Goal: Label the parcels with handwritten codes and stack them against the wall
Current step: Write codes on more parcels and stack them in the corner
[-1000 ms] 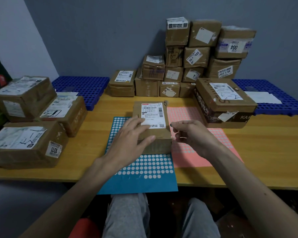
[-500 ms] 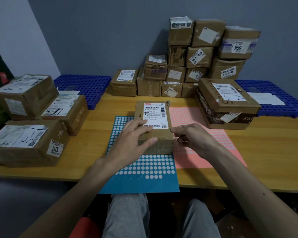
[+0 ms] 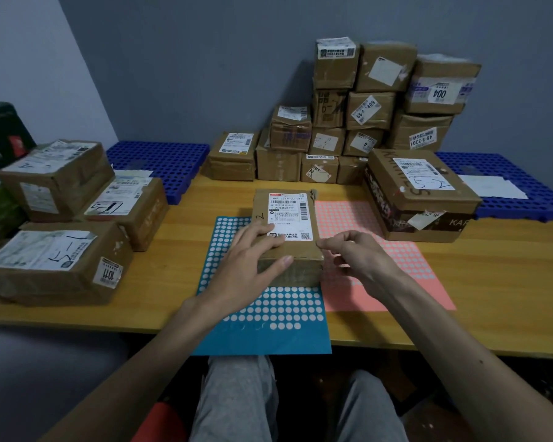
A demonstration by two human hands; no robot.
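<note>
Head camera, looking down at my two bare arms reaching over a wooden table point(image 3: 498, 282).

The parcel point(image 3: 286, 250) I am working on is a small brown cardboard box. It lies flat in the middle of the table, straight ahead of me, half on a blue sheet of white dot stickers point(image 3: 268, 317) and half on a pink sheet of dot stickers point(image 3: 399, 266). A white printed shipping label point(image 3: 289, 215) covers most of its top, and a handwritten "2" point(image 3: 261, 215) sits on the bare cardboard just left of the label.

My left hand point(image 3: 249, 260) rests on the parcel's near left part, fingers straight and spread across the top, thumb lying along the near top edge.

My right hand point(image 3: 355, 260) is just beside the parcel's near right corner, fingers curled in with thumb and forefinger close together. I cannot tell whether they pinch anything.

A stack of parcels point(image 3: 367, 110) stands against the grey wall at the back. A larger box point(image 3: 406, 183) sits to the right, and three parcels point(image 3: 61, 260) sit to the left.
</note>
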